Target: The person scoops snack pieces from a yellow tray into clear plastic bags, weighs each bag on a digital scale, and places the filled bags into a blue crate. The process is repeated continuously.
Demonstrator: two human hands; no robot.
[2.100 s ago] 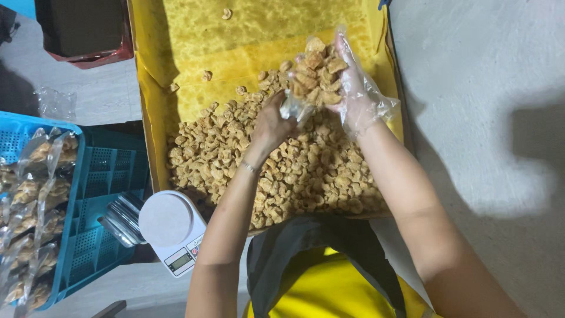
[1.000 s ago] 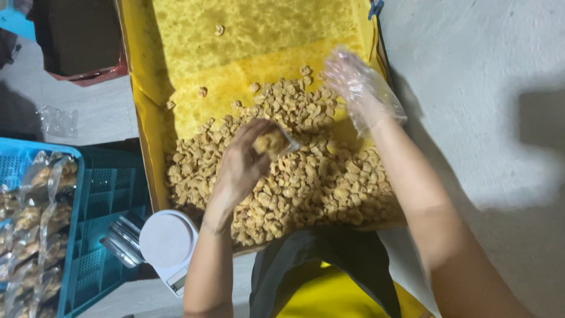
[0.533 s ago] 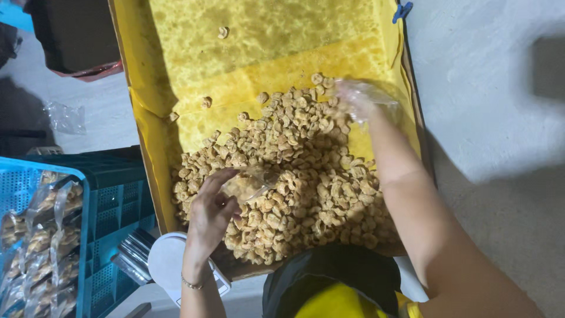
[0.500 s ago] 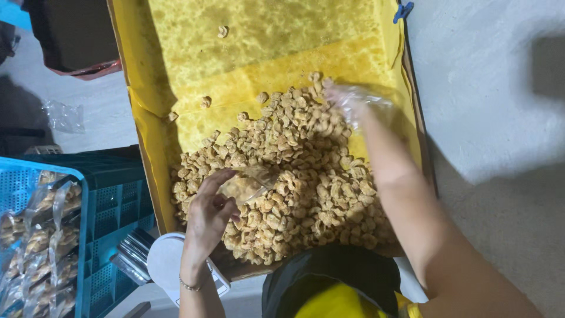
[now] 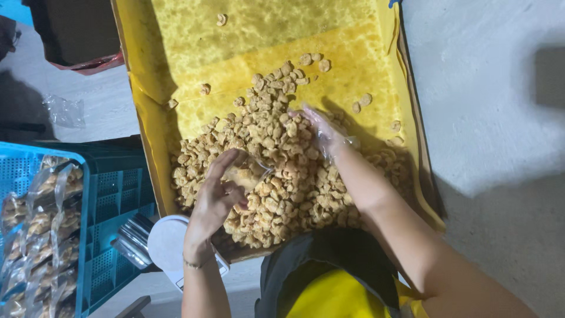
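Observation:
A heap of small golden fried snack pieces [image 5: 276,176] lies in a long tray lined with yellow paper [image 5: 265,35]. My left hand [image 5: 215,197] holds a small clear plastic bag [image 5: 247,174] partly filled with the snacks, low over the heap's left side. My right hand [image 5: 321,129], in a thin clear plastic glove, is pressed into the pile's upper right part, fingers spread among the pieces.
A round white kitchen scale [image 5: 168,247] stands by the tray's near left corner. Left of it a blue crate [image 5: 35,235] holds several filled clear bags, next to a dark teal crate [image 5: 120,194]. Grey floor [image 5: 500,118] lies to the right.
My right hand came down from above the tray into the pile. My left hand with the bag dropped from the raised position to just above the snacks.

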